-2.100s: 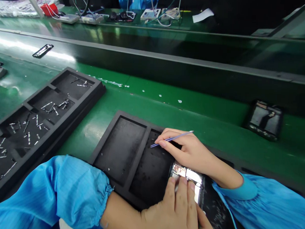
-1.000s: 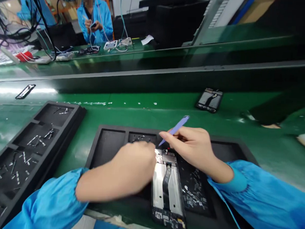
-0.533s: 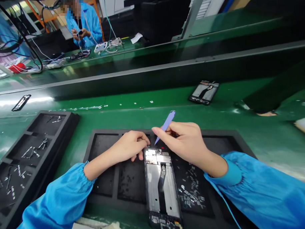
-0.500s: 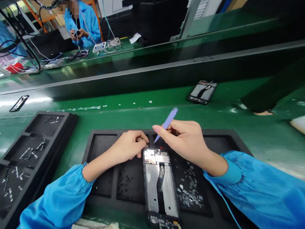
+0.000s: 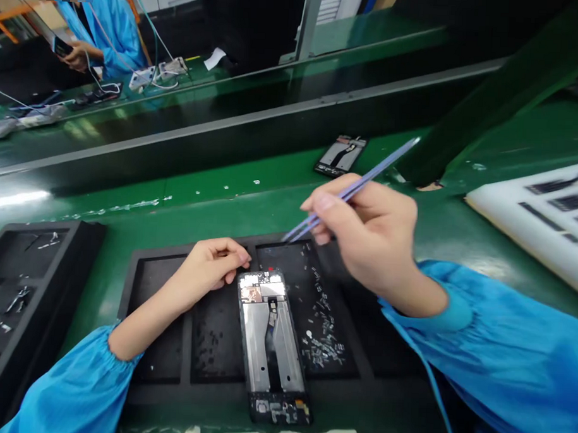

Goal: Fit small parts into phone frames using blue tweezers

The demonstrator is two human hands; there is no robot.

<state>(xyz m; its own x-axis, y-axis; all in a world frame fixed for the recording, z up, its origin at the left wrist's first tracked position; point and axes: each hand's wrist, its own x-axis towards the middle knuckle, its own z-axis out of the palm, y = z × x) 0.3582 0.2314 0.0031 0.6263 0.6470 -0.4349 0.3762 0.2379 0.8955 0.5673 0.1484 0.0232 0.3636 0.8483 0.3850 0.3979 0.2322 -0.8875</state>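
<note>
The tweezers are purple — the phone silver and black.

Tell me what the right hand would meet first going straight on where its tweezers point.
Probably the black tray, just beyond the purple tweezers held in the right hand. Farther along in the picture, that line runs toward the left hand. How high the tips are is unclear.

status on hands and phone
Right hand holding slim purple tweezers. Left hand near top corner of opened black-and-silver phone. Phone unobstructed, across black compartmented tray.
</note>
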